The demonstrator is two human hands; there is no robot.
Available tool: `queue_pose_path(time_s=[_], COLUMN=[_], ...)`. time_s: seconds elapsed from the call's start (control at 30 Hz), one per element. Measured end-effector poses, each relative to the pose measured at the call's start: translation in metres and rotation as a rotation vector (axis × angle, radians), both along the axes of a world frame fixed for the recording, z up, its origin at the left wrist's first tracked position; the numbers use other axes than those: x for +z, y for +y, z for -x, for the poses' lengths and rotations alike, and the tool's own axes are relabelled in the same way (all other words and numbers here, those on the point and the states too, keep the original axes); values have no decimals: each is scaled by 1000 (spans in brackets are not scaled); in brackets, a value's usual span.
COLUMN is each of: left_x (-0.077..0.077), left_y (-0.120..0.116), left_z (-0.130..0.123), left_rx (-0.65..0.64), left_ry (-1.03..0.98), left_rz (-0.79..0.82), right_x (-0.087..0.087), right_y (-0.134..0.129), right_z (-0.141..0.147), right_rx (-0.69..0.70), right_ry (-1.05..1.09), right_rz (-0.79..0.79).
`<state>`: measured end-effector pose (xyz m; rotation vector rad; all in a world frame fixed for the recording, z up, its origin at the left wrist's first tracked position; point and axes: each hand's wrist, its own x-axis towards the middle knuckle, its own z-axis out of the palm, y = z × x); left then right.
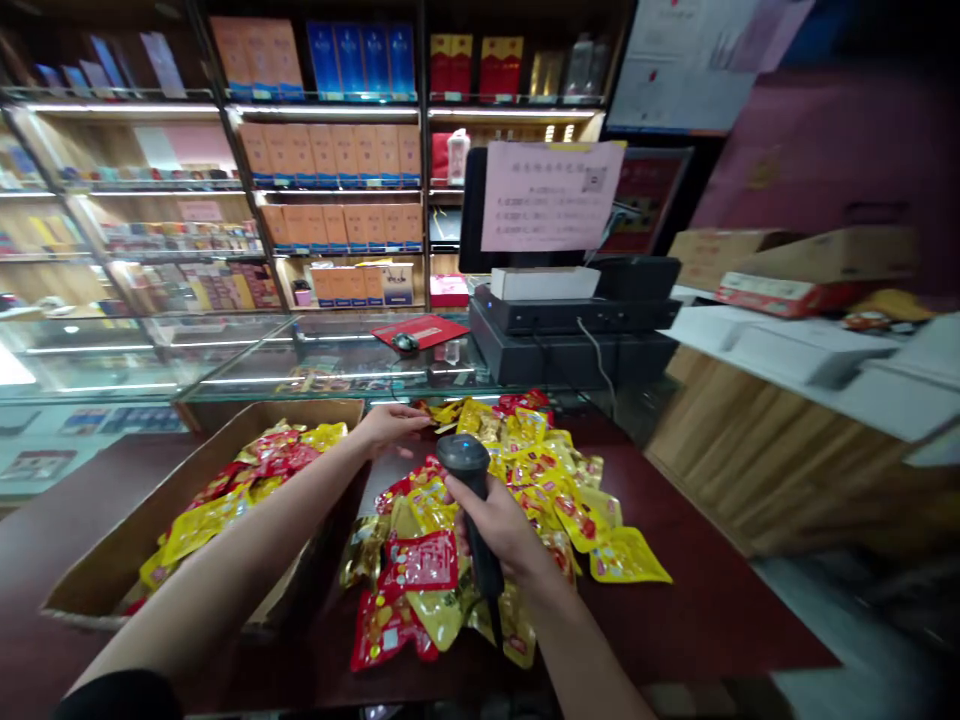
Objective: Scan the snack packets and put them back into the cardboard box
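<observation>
My right hand [499,525] is wrapped around the handle of a black barcode scanner [463,455], which has a small blue light on its head. Beneath it spreads a heap of snack packets, among them a red packet [421,562] and a yellow packet [628,556] at the right edge. My left hand [391,428] reaches across to the far left of the heap with fingers stretched out. Its fingertips are at some yellow packets [448,411]; no firm hold shows. Below my left forearm stands a cardboard box [97,585] with more red and yellow packets inside.
Behind the dark red table [720,625] runs a glass display counter [240,375] with a red mat [424,331]. A black cash register [574,340] with a paper-covered screen [551,195] stands beyond the heap. Shelves of boxed goods line the back; cartons [817,265] sit at right.
</observation>
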<state>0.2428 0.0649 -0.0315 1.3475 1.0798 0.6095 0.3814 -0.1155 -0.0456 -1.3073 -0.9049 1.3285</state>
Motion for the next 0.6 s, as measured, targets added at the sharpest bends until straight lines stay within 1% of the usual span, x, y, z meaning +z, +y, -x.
queue_pose_path(time_s=[0.1, 0.17, 0.23, 0.33, 0.4, 0.47, 0.53, 0.6], left_x=[-21, -34, -45, -61, -70, -77, -82, -86], left_y=[-5, -8, -9, -8, -8, -8, -9, -11], left_z=[-49, -72, -86, -96, -98, -98, -97, -97], left_rx=[-59, -107, -151, -143, -116, -135, -162, -148], left_ry=[24, 49, 76, 107, 127, 180, 258, 334], left_rz=[29, 75, 113, 124, 97, 65, 13, -78], right_x=[-3, -5, -7, -11, -14, -17, -20, -21], right_y=[-9, -14, -17, -19, -19, -18, -18, -17], right_z=[-21, -33, -43, -55, -60, -61, -61, -60], right_rx=[-86, -138, -185, -226, -239, -250, -246, -234], right_ry=[12, 8, -3, -10, -12, -10, 0, 13], right_rz=[40, 52, 63, 100, 113, 107, 95, 85])
